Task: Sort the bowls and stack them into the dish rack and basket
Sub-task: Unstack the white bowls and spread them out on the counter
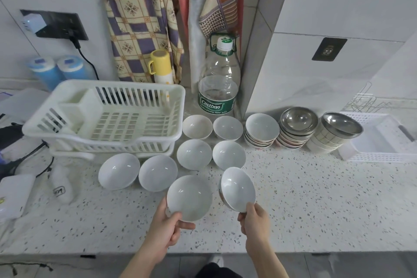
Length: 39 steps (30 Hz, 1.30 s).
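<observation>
My left hand [165, 227] grips the near rim of a white bowl [189, 197] at the counter's front. A second white bowl [238, 188], tilted toward me above the counter, is pinched at its near edge by my right hand [255, 221]. Several more white bowls sit singly on the counter, among them one [119, 170] in front of the white dish rack [67, 128], which holds no bowls. Further right stand a stack of white bowls [261, 130], a stack topped by steel bowls [297, 121], and another stack under a tilted steel bowl [341, 125]. The white basket [383, 157] lies at far right.
A large water bottle [218, 88] and a yellow flask [160, 66] stand against the back wall by hanging cloths. Two blue containers [58, 70] sit behind the rack. Cables and a white box [13, 196] crowd the left edge. A wire rack [365, 101] stands behind the basket.
</observation>
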### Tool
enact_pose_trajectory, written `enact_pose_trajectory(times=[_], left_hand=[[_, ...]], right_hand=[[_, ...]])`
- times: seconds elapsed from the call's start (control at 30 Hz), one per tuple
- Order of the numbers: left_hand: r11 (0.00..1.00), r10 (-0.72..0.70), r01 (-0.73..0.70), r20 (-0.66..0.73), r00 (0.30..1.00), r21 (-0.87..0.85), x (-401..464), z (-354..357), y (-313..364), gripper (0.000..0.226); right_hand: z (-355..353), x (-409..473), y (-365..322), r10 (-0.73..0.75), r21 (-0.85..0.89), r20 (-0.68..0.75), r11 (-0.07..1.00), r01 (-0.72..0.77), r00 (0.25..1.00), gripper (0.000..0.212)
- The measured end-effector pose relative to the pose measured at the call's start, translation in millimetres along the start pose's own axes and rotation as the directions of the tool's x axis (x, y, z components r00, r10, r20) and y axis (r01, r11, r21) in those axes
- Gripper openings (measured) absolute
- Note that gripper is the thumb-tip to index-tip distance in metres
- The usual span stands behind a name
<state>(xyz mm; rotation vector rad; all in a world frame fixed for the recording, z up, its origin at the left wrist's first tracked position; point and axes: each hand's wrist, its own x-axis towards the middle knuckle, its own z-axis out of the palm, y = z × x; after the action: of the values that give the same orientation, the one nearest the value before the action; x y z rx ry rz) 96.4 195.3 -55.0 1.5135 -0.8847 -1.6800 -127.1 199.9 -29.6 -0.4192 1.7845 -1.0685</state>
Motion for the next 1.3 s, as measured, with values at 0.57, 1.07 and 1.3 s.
enact_pose_trajectory(times=[0.57,1.07,1.3], left_hand=[[0.997,0.030,-0.024,-0.082,0.996,0.070,6,12,-2,0.081],[0.990,0.033,-0.016,-0.116,0.993,0.140,18,19,2,0.086],[0.986,0.039,-0.017,-0.133,0.990,0.165,20,20,2,0.088]], right_hand=[[-12,16,27,-0.119,-0.172,-0.058,0.979,0.108,0.991,0.026],[-9,28,27,-0.116,-0.207,-0.021,0.972,0.109,0.993,0.029],[-8,27,30,-0.116,-0.215,-0.018,0.970,0.110,0.993,0.027]])
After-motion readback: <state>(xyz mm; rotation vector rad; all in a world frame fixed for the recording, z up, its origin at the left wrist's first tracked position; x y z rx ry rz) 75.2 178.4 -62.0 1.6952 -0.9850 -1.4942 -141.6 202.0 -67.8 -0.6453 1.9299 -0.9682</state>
